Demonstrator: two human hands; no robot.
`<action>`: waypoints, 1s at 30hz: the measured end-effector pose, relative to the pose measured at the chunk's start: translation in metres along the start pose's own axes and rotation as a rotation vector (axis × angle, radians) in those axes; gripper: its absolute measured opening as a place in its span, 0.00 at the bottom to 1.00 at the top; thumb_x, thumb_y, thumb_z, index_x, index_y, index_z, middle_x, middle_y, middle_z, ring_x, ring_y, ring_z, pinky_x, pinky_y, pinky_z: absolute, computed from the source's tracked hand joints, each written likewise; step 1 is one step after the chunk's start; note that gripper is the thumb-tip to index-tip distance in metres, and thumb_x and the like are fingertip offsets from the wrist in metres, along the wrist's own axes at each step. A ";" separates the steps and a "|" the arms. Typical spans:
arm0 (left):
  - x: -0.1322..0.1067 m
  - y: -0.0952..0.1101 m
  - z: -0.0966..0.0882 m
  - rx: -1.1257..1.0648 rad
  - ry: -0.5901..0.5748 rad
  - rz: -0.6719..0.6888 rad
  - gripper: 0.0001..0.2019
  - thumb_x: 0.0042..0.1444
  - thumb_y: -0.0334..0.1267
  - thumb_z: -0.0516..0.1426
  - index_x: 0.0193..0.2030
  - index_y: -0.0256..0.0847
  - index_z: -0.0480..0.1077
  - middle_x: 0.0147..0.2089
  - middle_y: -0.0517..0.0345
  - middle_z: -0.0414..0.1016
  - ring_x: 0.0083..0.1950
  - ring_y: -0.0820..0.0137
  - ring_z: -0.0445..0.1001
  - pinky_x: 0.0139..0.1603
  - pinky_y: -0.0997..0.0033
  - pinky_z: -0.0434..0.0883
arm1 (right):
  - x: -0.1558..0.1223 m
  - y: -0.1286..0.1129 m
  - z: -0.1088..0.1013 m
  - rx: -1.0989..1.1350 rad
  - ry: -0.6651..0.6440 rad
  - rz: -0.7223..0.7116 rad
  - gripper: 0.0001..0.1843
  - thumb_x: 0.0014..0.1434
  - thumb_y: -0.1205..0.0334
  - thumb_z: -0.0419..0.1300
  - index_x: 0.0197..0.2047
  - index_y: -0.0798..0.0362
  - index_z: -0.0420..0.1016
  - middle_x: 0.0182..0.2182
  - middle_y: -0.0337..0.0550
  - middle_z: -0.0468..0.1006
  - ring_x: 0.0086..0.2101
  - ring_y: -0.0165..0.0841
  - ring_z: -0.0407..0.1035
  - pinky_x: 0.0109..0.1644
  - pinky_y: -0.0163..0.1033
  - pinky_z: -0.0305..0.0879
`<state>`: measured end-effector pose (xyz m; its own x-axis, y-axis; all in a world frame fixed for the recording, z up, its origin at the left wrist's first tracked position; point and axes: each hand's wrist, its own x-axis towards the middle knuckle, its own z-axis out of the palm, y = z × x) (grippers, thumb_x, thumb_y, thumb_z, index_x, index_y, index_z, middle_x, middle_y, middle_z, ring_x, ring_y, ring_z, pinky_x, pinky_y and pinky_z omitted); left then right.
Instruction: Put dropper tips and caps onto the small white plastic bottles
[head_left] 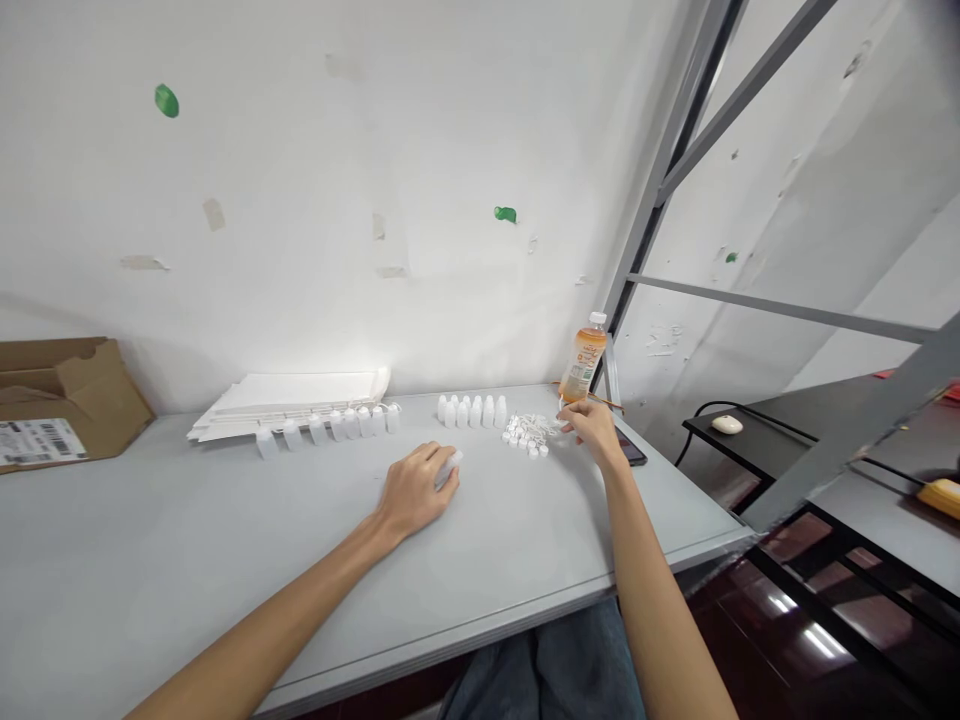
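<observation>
My left hand (416, 488) is wrapped round a small translucent white plastic bottle (451, 464) just above the grey table (487, 540). Most of that bottle is hidden by the fingers. Over the right edge of a pile of small white caps with thin straps (529, 432), my right hand (592, 425) is closed in a pinch. A bit of white shows at its fingertips, too small to name for sure. Several similar bottles (472, 412) stand in a tight group left of the caps. Farther left, a row of bottles (337, 427) with straps at their tops stands spaced out.
White sheets (300, 392) lie stacked against the wall behind the left row. An open cardboard box (75, 400) sits at the far left. Behind my right hand stands an orange drink bottle (585, 358); a dark phone (631, 448) lies beside it. A metal frame (645, 225) rises at right.
</observation>
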<state>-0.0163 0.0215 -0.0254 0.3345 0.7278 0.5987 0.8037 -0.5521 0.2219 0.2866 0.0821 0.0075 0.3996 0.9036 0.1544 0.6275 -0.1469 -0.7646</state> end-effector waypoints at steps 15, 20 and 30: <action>0.007 0.002 -0.008 -0.333 -0.101 -0.218 0.12 0.57 0.41 0.55 0.44 0.42 0.74 0.40 0.58 0.78 0.35 0.70 0.74 0.35 0.71 0.69 | -0.020 -0.032 0.021 0.411 -0.111 -0.144 0.10 0.49 0.57 0.57 0.31 0.55 0.70 0.35 0.48 0.80 0.31 0.34 0.75 0.21 0.29 0.60; 0.010 -0.001 -0.005 -0.568 -0.134 -0.321 0.15 0.55 0.44 0.57 0.46 0.41 0.73 0.42 0.55 0.79 0.36 0.69 0.75 0.35 0.71 0.71 | -0.044 -0.054 0.044 0.486 -0.257 -0.299 0.13 0.49 0.52 0.60 0.31 0.54 0.72 0.29 0.43 0.75 0.30 0.33 0.68 0.23 0.32 0.62; 0.012 -0.007 0.002 -0.676 -0.118 -0.346 0.14 0.54 0.45 0.59 0.44 0.40 0.71 0.44 0.51 0.79 0.45 0.63 0.77 0.36 0.71 0.71 | -0.080 -0.071 0.077 0.484 -0.470 -0.478 0.12 0.54 0.53 0.61 0.31 0.54 0.75 0.31 0.43 0.77 0.34 0.33 0.70 0.31 0.34 0.62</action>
<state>-0.0166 0.0352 -0.0215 0.1992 0.9220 0.3320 0.4094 -0.3861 0.8267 0.1583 0.0509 0.0015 -0.2258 0.9146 0.3355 0.2592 0.3884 -0.8843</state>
